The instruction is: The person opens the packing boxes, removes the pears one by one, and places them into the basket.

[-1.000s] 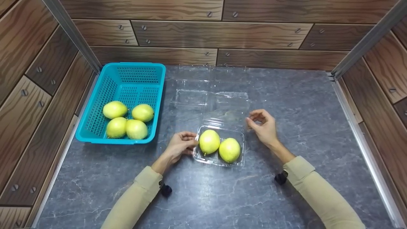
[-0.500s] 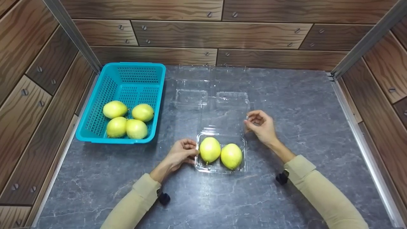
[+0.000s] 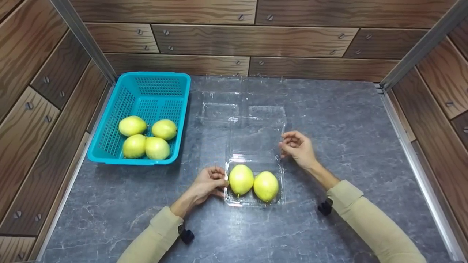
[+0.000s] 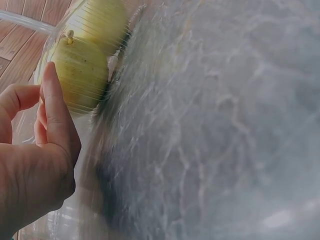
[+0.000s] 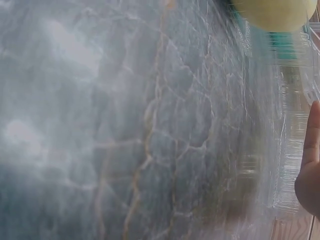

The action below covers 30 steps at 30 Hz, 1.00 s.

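A hinged clear plastic clamshell [image 3: 252, 204] lies with its lid [image 3: 256, 137] folded back, away from the person. Side by side in its base rest two yellow-green, pear-like fruits, the left one [image 3: 241, 179] and the right one [image 3: 266, 186]. My left hand [image 3: 204, 185] pinches the base's left rim between thumb and fingers. In the left wrist view the stemmed fruit [image 4: 77, 75] shows through the plastic wall beyond the fingertips. My right hand [image 3: 298, 149] holds the lid's right edge by thumb and finger; in the right wrist view only part of this hand [image 5: 311, 170] shows.
A teal perforated basket [image 3: 184, 109] at the left holds several more of these fruits [image 3: 157, 148]. Other clear plastic containers [image 3: 221, 109] stand behind the lid. Wood-patterned walls [image 3: 256, 40] enclose the grey marbled table [image 3: 347, 128] at the back and both sides.
The clamshell with both fruits has slid toward the person, my left hand moving along with it. My right hand has come slightly nearer and inward, onto the lid's edge. The basket stays put.
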Motion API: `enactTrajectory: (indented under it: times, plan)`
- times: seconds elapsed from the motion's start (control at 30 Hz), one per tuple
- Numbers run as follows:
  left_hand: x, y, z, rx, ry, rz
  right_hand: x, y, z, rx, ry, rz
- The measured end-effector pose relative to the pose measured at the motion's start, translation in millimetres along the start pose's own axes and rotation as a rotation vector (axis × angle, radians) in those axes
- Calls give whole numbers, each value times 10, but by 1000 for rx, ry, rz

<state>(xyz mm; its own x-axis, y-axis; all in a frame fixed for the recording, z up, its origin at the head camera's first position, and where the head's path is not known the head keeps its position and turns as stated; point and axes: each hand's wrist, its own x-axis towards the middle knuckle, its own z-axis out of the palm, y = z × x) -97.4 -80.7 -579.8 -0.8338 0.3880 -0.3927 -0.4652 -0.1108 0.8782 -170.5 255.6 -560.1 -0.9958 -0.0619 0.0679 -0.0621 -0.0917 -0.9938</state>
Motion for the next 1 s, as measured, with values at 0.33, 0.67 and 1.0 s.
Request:
enactTrajectory:
  times: [0.33,0.67,1.0]
  plan:
    - [-46,-25,31,11,-1,15,-35,66,-10,66,-4,93]
    - [-55,-22,21,-9,-1,10,-39,126,-16,19,39,187]
    - [-56,-2,24,-13,3,7,-20,197,21,59,89,311]
